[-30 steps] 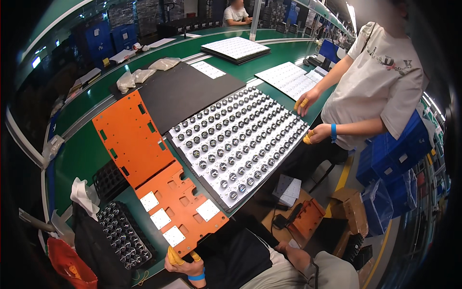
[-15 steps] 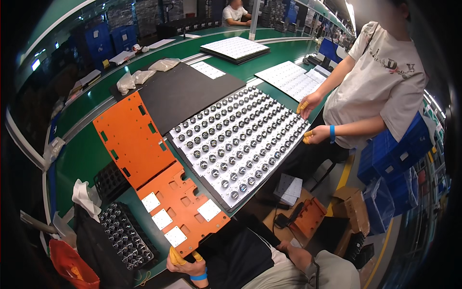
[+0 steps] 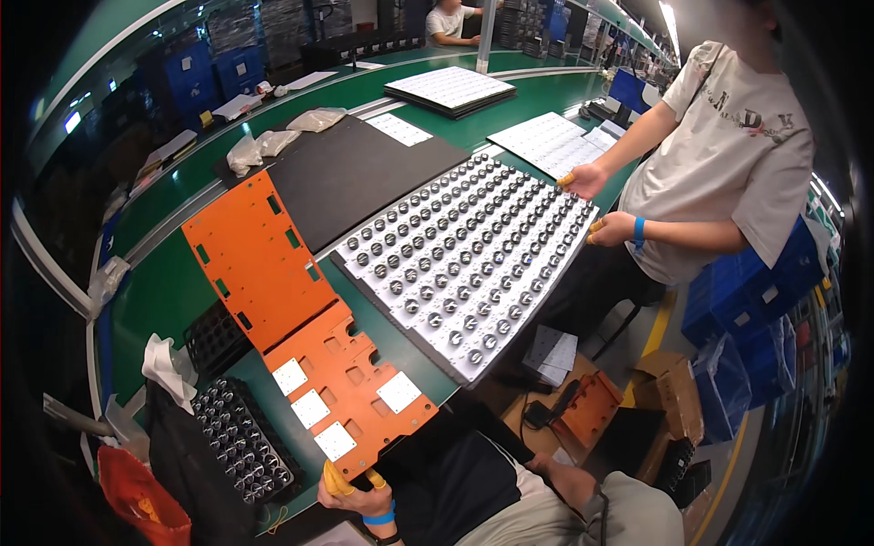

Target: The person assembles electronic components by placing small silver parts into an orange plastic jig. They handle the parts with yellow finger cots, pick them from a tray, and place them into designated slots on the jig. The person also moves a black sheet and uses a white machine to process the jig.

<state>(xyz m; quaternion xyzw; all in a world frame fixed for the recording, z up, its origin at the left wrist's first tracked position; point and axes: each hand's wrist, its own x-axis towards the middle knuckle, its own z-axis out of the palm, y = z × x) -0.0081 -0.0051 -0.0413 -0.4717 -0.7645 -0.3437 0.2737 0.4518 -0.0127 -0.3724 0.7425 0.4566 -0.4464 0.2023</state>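
Observation:
In yellow finger cots, my left hand [image 3: 357,496] grips the near corner of an orange hinged fixture plate [image 3: 360,378], closed on its edge. Small white square boards [image 3: 290,376] sit in several of the plate's recesses, and its lid [image 3: 259,259] lies folded back. On my lap, my right hand [image 3: 569,482] rests with its fingers mostly hidden, so I cannot tell whether it is open. Beyond the fixture lies a large white sheet [image 3: 414,329] covered in rows of round, dark-rimmed clear lenses. A co-worker's hands [image 3: 614,226] hold its right side.
A black tray of lenses [image 3: 238,441] stands left of the fixture. Behind is a black mat [image 3: 350,187] with plastic bags [image 3: 278,141]. White sheets [image 3: 451,86] are stacked farther back. Cardboard [image 3: 669,391], another orange plate [image 3: 587,409] and blue bins [image 3: 737,300] stand at lower right.
The lens sheet has shifted right and toward me, its angle slightly changed, with the co-worker's hands on it. My left hand stays at the fixture's corner. The whole view has shifted slightly.

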